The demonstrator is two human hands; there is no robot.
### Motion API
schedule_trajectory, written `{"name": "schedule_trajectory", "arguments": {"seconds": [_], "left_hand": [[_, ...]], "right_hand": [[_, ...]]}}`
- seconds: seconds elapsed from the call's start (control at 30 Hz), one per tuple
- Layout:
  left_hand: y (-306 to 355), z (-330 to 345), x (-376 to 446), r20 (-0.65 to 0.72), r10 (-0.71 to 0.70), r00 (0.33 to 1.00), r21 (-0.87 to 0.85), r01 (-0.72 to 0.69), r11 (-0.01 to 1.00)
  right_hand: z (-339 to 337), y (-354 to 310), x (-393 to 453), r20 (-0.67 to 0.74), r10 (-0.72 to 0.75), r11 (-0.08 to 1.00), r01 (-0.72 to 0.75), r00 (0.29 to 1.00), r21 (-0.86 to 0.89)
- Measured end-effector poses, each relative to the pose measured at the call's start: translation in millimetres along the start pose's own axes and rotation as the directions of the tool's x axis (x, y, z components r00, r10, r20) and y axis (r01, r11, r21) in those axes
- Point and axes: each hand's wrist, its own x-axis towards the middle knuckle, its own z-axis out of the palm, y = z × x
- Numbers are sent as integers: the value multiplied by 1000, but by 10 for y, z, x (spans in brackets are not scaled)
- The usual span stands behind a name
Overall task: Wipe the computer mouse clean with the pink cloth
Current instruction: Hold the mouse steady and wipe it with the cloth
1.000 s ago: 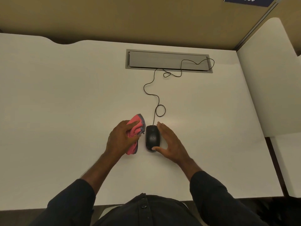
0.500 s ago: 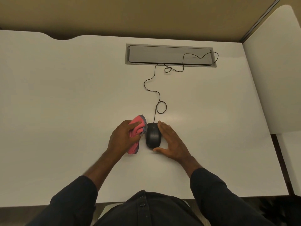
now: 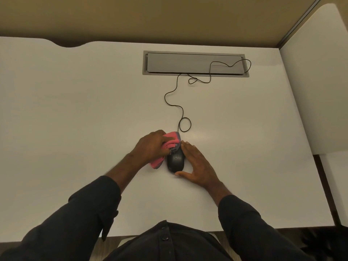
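A black wired computer mouse [image 3: 176, 161] lies on the white desk [image 3: 75, 113], near its middle. My left hand [image 3: 150, 146] grips a bunched pink cloth [image 3: 170, 141] with a grey edge, and the cloth covers the front end of the mouse. My right hand [image 3: 195, 163] lies flat against the right side of the mouse, fingers straight along it and thumb at its rear end. The front of the mouse is hidden under the cloth.
The mouse's thin black cable [image 3: 176, 102] curls away across the desk to a grey cable hatch [image 3: 194, 64] at the back. A white side panel [image 3: 316, 95] borders the desk on the right. A tan partition wall [image 3: 150, 17] stands behind.
My left hand has carried the pink cloth from the left side of the mouse forward and over its front end. My right hand has stayed against the right side of the mouse.
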Motion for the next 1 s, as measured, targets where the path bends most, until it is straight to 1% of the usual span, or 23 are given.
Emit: {"name": "schedule_trajectory", "arguments": {"seconds": [0.07,0.33,0.57,0.8,0.9,1.0], "left_hand": [[-11,48,13,12,-17,1000,14,17,1000],[-34,150,-10,-31,-69,997,-65,67,996],[-40,265,-101,-90,-133,987,-195,114,974],[-95,400,-254,-145,-173,974,-233,136,963],[-99,441,-326,-142,-227,964,-266,183,946],[-90,491,-405,-146,-246,958,-282,198,939]], "right_hand": [[-4,-4,2,1,-1,1000,1,1000,-7],[-18,-15,2,3,5,1000,-5,1000,-24],[0,-1,25,-1,-10,1000,10,1000,-26],[27,24,34,2,-13,1000,13,1000,-26],[30,29,36,15,-9,1000,10,1000,-29],[31,36,32,17,-9,1000,10,1000,-24]]}}
